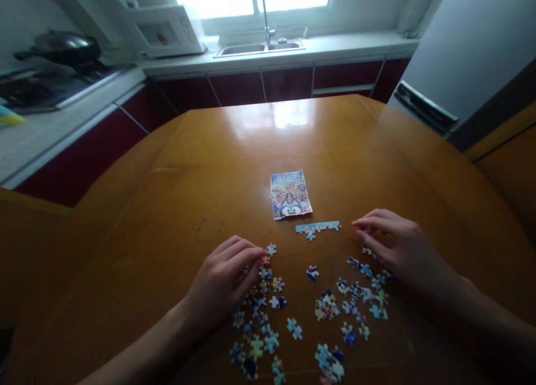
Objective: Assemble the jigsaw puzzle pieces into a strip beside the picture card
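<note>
Low over the left pile of jigsaw pieces (263, 287), my left hand (228, 276) has its thumb and fingers drawn together at a reddish puzzle piece (265, 260). A pale blue piece (271, 249) lies just past the fingertips. My right hand (396, 242) hovers at the upper edge of the right pile of pieces (364, 293), its thumb and forefinger a little apart; its palm and wrist hide some pieces. Between the hands lies a joined strip of light blue pieces (318, 227), with a single dark blue and white piece (312, 272) nearer to me.
A printed picture sheet (290, 195) lies beyond the strip on the brown wooden table (201, 178). More pieces (329, 362) are scattered towards the near edge. Behind are a counter with a sink (259, 48), a microwave (165, 32), a wok (65, 47) and a fridge (469, 55).
</note>
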Demonstrator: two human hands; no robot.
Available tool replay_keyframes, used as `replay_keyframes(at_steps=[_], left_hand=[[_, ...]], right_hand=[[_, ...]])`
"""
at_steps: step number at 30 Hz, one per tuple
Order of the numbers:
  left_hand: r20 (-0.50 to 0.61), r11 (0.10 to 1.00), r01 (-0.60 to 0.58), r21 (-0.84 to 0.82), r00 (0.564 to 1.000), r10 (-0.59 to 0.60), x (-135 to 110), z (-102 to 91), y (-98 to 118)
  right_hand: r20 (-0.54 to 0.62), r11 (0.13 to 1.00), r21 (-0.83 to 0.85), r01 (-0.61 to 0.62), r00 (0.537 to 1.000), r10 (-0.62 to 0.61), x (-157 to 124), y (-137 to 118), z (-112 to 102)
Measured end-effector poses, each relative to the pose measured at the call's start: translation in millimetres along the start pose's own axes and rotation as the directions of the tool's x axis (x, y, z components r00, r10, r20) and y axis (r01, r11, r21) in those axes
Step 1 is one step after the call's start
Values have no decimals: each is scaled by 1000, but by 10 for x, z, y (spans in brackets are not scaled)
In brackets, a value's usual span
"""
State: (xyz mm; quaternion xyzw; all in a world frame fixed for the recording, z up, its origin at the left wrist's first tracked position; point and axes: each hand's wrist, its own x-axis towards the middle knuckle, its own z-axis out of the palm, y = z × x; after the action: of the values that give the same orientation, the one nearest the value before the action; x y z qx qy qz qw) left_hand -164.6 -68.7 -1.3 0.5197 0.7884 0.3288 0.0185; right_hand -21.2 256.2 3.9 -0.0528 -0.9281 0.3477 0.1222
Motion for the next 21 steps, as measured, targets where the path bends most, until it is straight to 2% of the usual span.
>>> replay_keyframes(at_steps=[21], left_hand=[[1, 1000, 0, -5, 1000, 0, -12, -4, 8]], right_hand=[[-1, 1000, -4, 13, 1000, -13, -17, 30, -7]])
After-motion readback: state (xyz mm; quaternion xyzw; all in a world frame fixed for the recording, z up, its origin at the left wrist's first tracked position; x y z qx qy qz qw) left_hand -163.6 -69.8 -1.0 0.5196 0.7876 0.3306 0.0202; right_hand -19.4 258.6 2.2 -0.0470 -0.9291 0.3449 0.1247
